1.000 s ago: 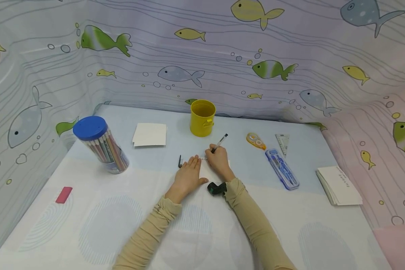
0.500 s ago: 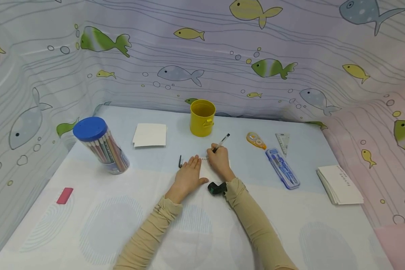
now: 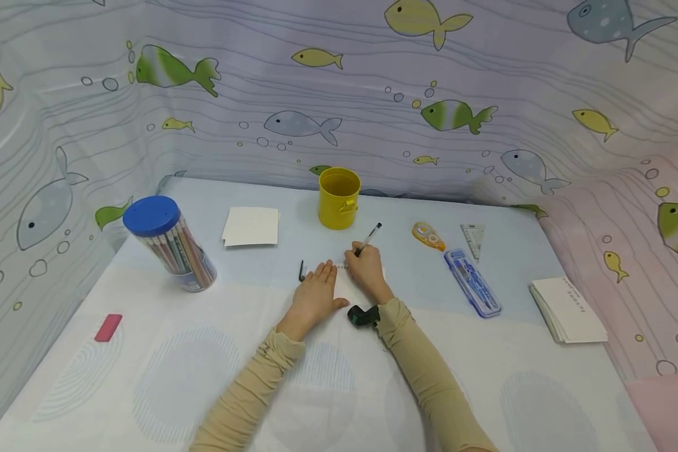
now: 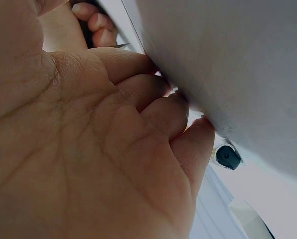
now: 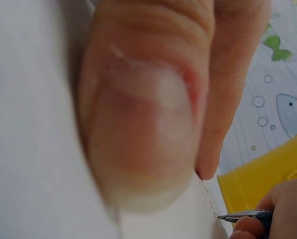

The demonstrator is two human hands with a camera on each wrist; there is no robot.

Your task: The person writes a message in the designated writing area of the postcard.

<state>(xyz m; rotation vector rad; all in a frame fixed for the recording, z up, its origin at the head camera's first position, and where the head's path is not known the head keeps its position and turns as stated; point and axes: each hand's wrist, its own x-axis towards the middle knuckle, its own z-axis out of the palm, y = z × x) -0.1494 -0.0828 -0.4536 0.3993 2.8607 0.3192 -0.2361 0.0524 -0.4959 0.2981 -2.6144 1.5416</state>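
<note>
My right hand [image 3: 365, 267] grips a clear-barrelled pen [image 3: 371, 233] with a dark grip. The metal tip of the pen [image 5: 235, 216] touches or nearly touches the paper beside a line of small marks, in the right wrist view. Flat on the same sheet of paper [image 3: 343, 287] rests my left hand [image 3: 315, 295], fingers straight and thumb out to the right. Its thumb [image 5: 143, 139] fills much of the right wrist view, and its palm [image 4: 98, 144] much of the left. A black pen cap [image 3: 302, 270] lies just left of my left fingertips. My hands hide most of the sheet.
Behind the hands stands a yellow bucket [image 3: 338, 210]. A blue-lidded pencil jar [image 3: 177, 251], white cards [image 3: 251, 226] and a red eraser-like block [image 3: 108, 328] are leftward. To the right lie correction tape [image 3: 427, 236], a set square [image 3: 474, 240], a blue case [image 3: 472, 282] and a card stack [image 3: 570, 311].
The pen's upper end swings slightly right and then back left, with small shifts of my right hand. My left hand stays in place on the paper.
</note>
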